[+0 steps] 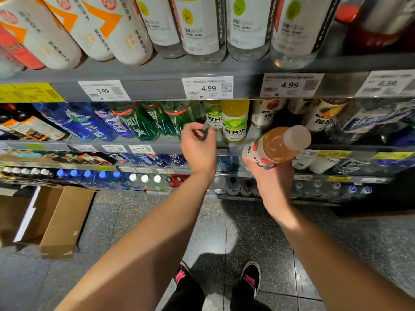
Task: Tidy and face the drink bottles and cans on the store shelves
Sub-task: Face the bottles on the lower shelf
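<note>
Right hand (pixel 272 178): fingers closed around one peach-coloured drink bottle (pixel 277 145), white cap tilted up-right, held in front of the middle shelf (pixel 157 146).
Left hand (pixel 198 145): fingers curled at the shelf edge, pinching something small and dark; what it is, I cannot tell.
Lime bottles (pixel 235 121): two visible on that shelf, front label reads "維B水 VITAMIN".
Price tags (pixel 207 88): 3.99, 4.99, 4.99; a fourth is blurred.
Cardboard box (pixel 56 217): one, on the floor.

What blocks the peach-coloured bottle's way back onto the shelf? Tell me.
Nothing solid that I can see. The right hand holds the bottle tilted in front of the shelf. The left hand reaches in beside the yellow bottle, left of that path.
</note>
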The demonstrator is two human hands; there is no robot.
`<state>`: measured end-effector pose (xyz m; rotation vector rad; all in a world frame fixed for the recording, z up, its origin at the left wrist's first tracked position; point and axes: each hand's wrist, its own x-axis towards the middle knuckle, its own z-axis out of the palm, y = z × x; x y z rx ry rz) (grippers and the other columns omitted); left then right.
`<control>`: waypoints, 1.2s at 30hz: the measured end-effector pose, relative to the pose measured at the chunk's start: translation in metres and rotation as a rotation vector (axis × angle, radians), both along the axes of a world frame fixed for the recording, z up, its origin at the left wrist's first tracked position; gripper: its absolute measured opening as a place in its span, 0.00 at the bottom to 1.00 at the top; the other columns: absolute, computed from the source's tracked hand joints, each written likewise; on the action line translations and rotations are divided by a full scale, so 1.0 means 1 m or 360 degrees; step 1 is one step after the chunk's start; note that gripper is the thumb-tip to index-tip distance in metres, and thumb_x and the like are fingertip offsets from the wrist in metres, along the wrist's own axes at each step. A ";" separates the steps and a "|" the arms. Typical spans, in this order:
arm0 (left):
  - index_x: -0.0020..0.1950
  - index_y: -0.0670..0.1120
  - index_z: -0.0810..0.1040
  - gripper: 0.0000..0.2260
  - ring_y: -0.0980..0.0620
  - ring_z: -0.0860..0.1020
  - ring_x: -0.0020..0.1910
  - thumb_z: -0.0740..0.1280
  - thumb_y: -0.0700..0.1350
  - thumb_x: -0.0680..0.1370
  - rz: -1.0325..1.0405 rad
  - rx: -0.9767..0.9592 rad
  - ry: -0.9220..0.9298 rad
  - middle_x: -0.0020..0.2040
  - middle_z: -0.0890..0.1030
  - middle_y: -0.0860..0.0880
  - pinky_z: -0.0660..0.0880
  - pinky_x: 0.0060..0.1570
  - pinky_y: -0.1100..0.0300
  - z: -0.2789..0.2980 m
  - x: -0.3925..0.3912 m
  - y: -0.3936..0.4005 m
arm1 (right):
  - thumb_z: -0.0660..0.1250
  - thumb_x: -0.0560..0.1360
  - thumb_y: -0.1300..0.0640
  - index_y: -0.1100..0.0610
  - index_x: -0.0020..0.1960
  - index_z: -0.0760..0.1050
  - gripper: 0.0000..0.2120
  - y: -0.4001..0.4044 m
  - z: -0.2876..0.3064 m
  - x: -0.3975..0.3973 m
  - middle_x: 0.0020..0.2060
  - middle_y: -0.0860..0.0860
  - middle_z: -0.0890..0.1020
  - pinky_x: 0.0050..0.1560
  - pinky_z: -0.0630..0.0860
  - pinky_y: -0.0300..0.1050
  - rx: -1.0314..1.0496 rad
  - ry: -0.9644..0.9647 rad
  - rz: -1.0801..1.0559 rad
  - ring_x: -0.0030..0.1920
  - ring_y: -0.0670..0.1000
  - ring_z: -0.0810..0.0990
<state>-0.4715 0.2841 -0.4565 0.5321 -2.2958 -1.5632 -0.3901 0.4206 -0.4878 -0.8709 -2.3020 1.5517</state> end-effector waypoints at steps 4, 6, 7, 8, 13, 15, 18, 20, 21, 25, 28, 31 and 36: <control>0.61 0.52 0.74 0.23 0.57 0.76 0.49 0.79 0.50 0.70 -0.0466 0.0021 -0.0152 0.52 0.78 0.53 0.75 0.51 0.64 -0.006 0.004 0.017 | 0.72 0.60 0.25 0.55 0.61 0.78 0.41 0.005 -0.005 0.004 0.52 0.45 0.84 0.53 0.80 0.37 -0.0103 -0.0070 0.0120 0.50 0.40 0.82; 0.60 0.55 0.72 0.25 0.60 0.75 0.51 0.80 0.50 0.69 -0.0491 0.0002 -0.0173 0.52 0.77 0.57 0.74 0.52 0.64 -0.006 -0.001 0.028 | 0.74 0.61 0.31 0.57 0.58 0.78 0.36 0.004 -0.003 0.004 0.49 0.46 0.84 0.50 0.79 0.38 -0.0025 0.0066 0.0021 0.47 0.43 0.83; 0.58 0.55 0.72 0.24 0.62 0.75 0.48 0.80 0.48 0.69 -0.0458 -0.0006 -0.0160 0.49 0.76 0.58 0.74 0.51 0.64 -0.006 -0.003 0.034 | 0.75 0.62 0.32 0.58 0.57 0.78 0.35 0.004 -0.002 0.004 0.48 0.47 0.84 0.50 0.79 0.38 0.0002 0.0102 0.0000 0.46 0.45 0.83; 0.57 0.54 0.73 0.23 0.62 0.74 0.46 0.80 0.47 0.69 -0.0404 -0.0011 -0.0144 0.48 0.76 0.59 0.75 0.50 0.62 -0.008 -0.006 0.040 | 0.75 0.62 0.32 0.58 0.57 0.78 0.35 0.005 -0.001 0.005 0.48 0.48 0.84 0.50 0.79 0.39 -0.0014 0.0101 0.0008 0.47 0.45 0.83; 0.60 0.48 0.77 0.24 0.55 0.78 0.47 0.81 0.45 0.67 -0.0330 -0.0026 -0.0168 0.52 0.80 0.52 0.78 0.51 0.54 -0.016 -0.016 0.058 | 0.76 0.63 0.36 0.57 0.58 0.76 0.33 0.017 -0.003 0.008 0.51 0.50 0.83 0.53 0.79 0.43 0.0009 0.0106 -0.0036 0.50 0.48 0.83; 0.60 0.47 0.77 0.22 0.55 0.79 0.44 0.79 0.42 0.68 -0.0368 0.0049 -0.0171 0.49 0.80 0.53 0.80 0.48 0.54 -0.020 -0.014 0.057 | 0.79 0.63 0.41 0.56 0.58 0.76 0.30 0.023 -0.003 0.007 0.50 0.48 0.83 0.51 0.78 0.41 0.0008 0.0057 -0.0068 0.49 0.48 0.83; 0.59 0.45 0.76 0.18 0.57 0.77 0.42 0.74 0.38 0.71 -0.0234 0.0088 -0.0075 0.50 0.78 0.50 0.76 0.47 0.63 -0.026 -0.003 0.047 | 0.81 0.64 0.46 0.57 0.56 0.77 0.27 0.031 -0.004 0.007 0.46 0.47 0.82 0.47 0.75 0.36 0.0007 0.0031 -0.0072 0.45 0.48 0.83; 0.62 0.43 0.74 0.19 0.59 0.75 0.44 0.73 0.37 0.72 -0.0058 0.0074 -0.0008 0.55 0.76 0.45 0.71 0.49 0.71 -0.025 -0.004 0.040 | 0.81 0.64 0.46 0.58 0.56 0.77 0.27 0.032 -0.003 0.008 0.46 0.48 0.83 0.47 0.76 0.35 -0.0022 0.0027 -0.0074 0.45 0.48 0.83; 0.65 0.42 0.72 0.22 0.58 0.75 0.48 0.73 0.37 0.72 -0.0018 0.0048 -0.0007 0.58 0.75 0.45 0.70 0.53 0.73 -0.025 -0.008 0.038 | 0.81 0.64 0.45 0.59 0.56 0.77 0.27 0.031 -0.002 0.008 0.46 0.49 0.83 0.48 0.76 0.37 0.0002 0.0027 -0.0071 0.46 0.49 0.83; 0.76 0.41 0.63 0.35 0.49 0.69 0.71 0.76 0.42 0.73 -0.0066 -0.0005 -0.0164 0.72 0.70 0.45 0.65 0.73 0.56 -0.026 -0.031 0.042 | 0.82 0.64 0.49 0.51 0.48 0.75 0.20 0.029 0.001 0.011 0.40 0.37 0.78 0.45 0.68 0.21 0.0039 0.0026 -0.0034 0.39 0.39 0.79; 0.75 0.40 0.64 0.37 0.46 0.71 0.71 0.77 0.41 0.71 -0.0078 -0.0044 -0.0218 0.72 0.71 0.44 0.67 0.73 0.50 -0.037 -0.045 0.041 | 0.82 0.64 0.50 0.47 0.47 0.75 0.19 0.028 -0.002 0.015 0.41 0.37 0.79 0.52 0.72 0.30 -0.0026 0.0031 -0.0016 0.42 0.40 0.79; 0.71 0.42 0.68 0.34 0.47 0.75 0.66 0.79 0.42 0.69 -0.0076 -0.0078 -0.0212 0.67 0.75 0.45 0.71 0.68 0.51 -0.047 -0.052 0.036 | 0.81 0.64 0.47 0.56 0.56 0.79 0.25 0.025 -0.008 0.019 0.51 0.47 0.84 0.61 0.73 0.36 -0.0099 0.0018 -0.0009 0.51 0.46 0.82; 0.62 0.45 0.70 0.28 0.51 0.78 0.57 0.79 0.42 0.67 -0.0070 0.0005 -0.0129 0.59 0.79 0.47 0.75 0.61 0.55 -0.058 -0.060 0.033 | 0.81 0.63 0.46 0.56 0.61 0.77 0.30 0.022 -0.018 0.019 0.53 0.47 0.84 0.63 0.76 0.39 -0.0230 0.0076 -0.0031 0.53 0.45 0.82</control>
